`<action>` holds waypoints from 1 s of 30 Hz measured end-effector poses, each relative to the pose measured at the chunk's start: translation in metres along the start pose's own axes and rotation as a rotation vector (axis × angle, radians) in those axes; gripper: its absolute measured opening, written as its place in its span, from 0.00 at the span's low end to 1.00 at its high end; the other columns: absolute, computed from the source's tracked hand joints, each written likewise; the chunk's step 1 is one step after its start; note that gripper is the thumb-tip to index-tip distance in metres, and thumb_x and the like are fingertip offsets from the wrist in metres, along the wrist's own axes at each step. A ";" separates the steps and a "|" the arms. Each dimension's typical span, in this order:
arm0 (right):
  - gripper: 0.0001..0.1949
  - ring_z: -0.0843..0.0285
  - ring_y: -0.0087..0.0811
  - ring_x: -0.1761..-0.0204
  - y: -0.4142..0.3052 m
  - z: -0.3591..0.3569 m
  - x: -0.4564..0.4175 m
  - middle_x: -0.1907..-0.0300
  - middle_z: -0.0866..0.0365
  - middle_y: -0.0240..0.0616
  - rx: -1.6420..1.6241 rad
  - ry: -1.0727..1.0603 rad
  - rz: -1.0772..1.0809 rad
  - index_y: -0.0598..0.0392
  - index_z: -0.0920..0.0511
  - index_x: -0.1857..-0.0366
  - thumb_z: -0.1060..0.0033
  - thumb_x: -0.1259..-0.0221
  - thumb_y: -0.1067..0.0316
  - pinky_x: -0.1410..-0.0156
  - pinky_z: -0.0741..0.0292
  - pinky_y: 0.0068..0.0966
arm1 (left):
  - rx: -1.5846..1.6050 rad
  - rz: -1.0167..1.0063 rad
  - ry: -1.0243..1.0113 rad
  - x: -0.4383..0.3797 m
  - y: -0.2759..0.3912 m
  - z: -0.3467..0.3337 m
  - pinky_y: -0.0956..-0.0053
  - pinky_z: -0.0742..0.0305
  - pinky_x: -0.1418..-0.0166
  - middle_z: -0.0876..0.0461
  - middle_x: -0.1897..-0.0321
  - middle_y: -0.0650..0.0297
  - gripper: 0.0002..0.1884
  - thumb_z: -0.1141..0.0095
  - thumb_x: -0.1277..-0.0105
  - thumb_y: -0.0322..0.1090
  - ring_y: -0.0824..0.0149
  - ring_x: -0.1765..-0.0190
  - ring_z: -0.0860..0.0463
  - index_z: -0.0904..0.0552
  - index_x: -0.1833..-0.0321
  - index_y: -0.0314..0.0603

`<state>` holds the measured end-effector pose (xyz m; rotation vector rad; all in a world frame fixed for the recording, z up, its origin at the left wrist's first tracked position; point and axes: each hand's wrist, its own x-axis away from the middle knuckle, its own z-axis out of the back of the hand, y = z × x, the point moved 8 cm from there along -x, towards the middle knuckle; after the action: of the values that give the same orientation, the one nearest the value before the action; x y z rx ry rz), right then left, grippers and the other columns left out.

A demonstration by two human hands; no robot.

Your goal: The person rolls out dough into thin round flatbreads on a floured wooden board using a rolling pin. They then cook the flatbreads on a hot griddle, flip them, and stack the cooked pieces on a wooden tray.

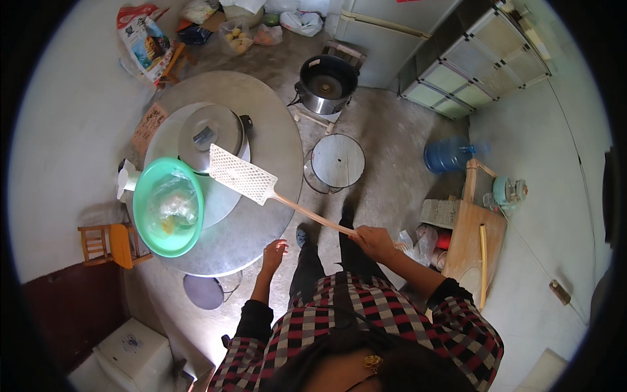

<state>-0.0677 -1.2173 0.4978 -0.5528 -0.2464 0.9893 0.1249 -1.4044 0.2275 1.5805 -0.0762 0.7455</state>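
Observation:
My right hand (374, 243) grips the handle of a plastic fly swatter (243, 175), whose pale perforated head reaches out over the round table (274, 122). Empty, with its fingers slightly curled and apart, my left hand (275, 254) hangs by the table's near edge. On the table a green plastic basin (139, 210) holds a clear plastic bag (172, 206) with contents I cannot make out. Behind the swatter's head is a pot with a metal lid (208, 130). The table's raised round centre (220, 208) lies partly under the basin and pot.
A round stool (338, 160) and a large cooker pot (327, 88) stand right of the table. Beyond are a refrigerator (382, 44) and cabinet (470, 68). A blue water jug (446, 155) and wooden board (470, 250) are at right. Chairs (120, 245) stand left; bags (301, 23) lie behind.

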 end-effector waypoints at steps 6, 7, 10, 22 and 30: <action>0.13 0.24 0.43 0.77 -0.009 0.007 0.061 0.78 0.26 0.40 -0.083 0.107 -0.073 0.53 0.26 0.73 0.42 0.36 0.56 0.72 0.28 0.38 | -0.153 -0.027 -0.140 -0.023 -0.006 -0.010 0.74 0.18 0.63 0.15 0.66 0.54 0.12 0.53 0.33 0.27 0.66 0.66 0.14 0.21 0.51 0.32; 0.13 0.24 0.44 0.77 -0.014 0.011 0.065 0.78 0.27 0.40 -0.095 0.143 -0.067 0.53 0.26 0.73 0.43 0.36 0.56 0.72 0.28 0.38 | -0.110 -0.040 -0.162 -0.026 -0.005 -0.015 0.75 0.19 0.63 0.15 0.64 0.55 0.11 0.53 0.33 0.28 0.66 0.66 0.15 0.20 0.51 0.33; 0.15 0.25 0.45 0.77 -0.020 -0.002 0.084 0.79 0.28 0.40 -0.062 0.125 -0.043 0.54 0.28 0.73 0.45 0.35 0.54 0.72 0.28 0.39 | -0.099 0.057 -0.195 -0.022 0.004 -0.029 0.75 0.21 0.62 0.16 0.62 0.58 0.11 0.52 0.32 0.30 0.65 0.66 0.16 0.20 0.51 0.35; 0.14 0.22 0.40 0.73 0.072 0.006 0.134 0.75 0.25 0.37 -0.100 0.428 -0.084 0.54 0.27 0.70 0.44 0.36 0.54 0.72 0.26 0.35 | -0.429 -0.041 -0.646 -0.093 0.028 -0.207 0.76 0.25 0.54 0.17 0.63 0.60 0.15 0.50 0.32 0.33 0.69 0.60 0.20 0.21 0.48 0.30; 0.10 0.21 0.42 0.72 0.098 0.003 0.186 0.75 0.25 0.38 0.002 0.638 -0.180 0.52 0.28 0.71 0.47 0.37 0.59 0.72 0.26 0.37 | -0.680 -0.300 -0.878 -0.101 0.008 -0.295 0.71 0.23 0.56 0.16 0.64 0.56 0.15 0.48 0.35 0.36 0.65 0.61 0.18 0.18 0.54 0.31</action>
<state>-0.0395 -1.0176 0.4375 -0.7993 0.2707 0.5993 -0.0786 -1.1748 0.1737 1.1097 -0.6474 -0.2483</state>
